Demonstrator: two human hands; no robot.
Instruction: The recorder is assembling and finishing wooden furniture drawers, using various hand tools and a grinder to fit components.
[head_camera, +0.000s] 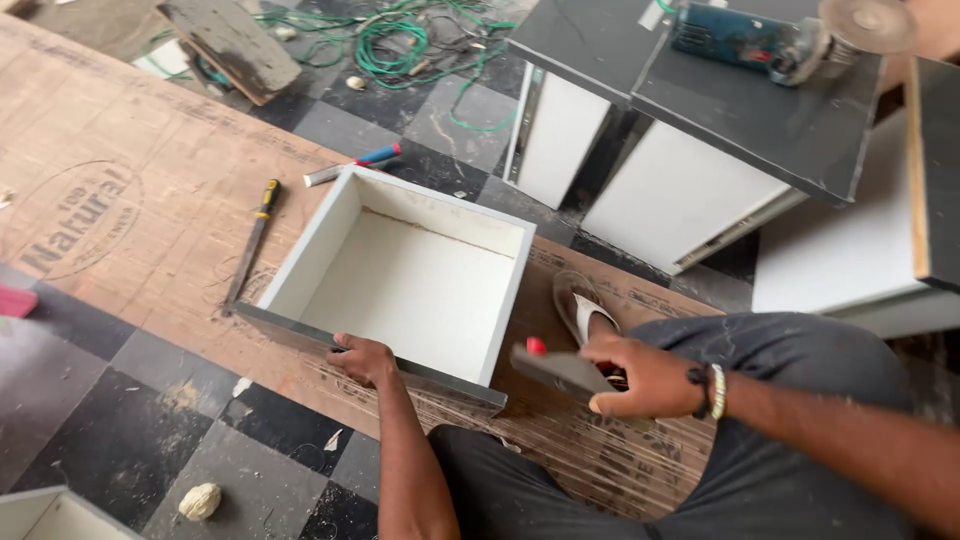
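Note:
A white open drawer box with grey edges lies on a brown plywood sheet on the floor. My left hand grips its near front edge. My right hand, with beaded bracelets on the wrist, holds a flat grey tool with a red tip just right of the box's near corner. I sit on the floor in dark trousers, my sandalled foot resting on the plywood beside the box.
A chisel with a yellow-black handle lies left of the box. A red-blue tool lies behind it. Grey-topped white cabinets stand at right, with a blue angle grinder on top. Green cable is tangled on the checkered floor.

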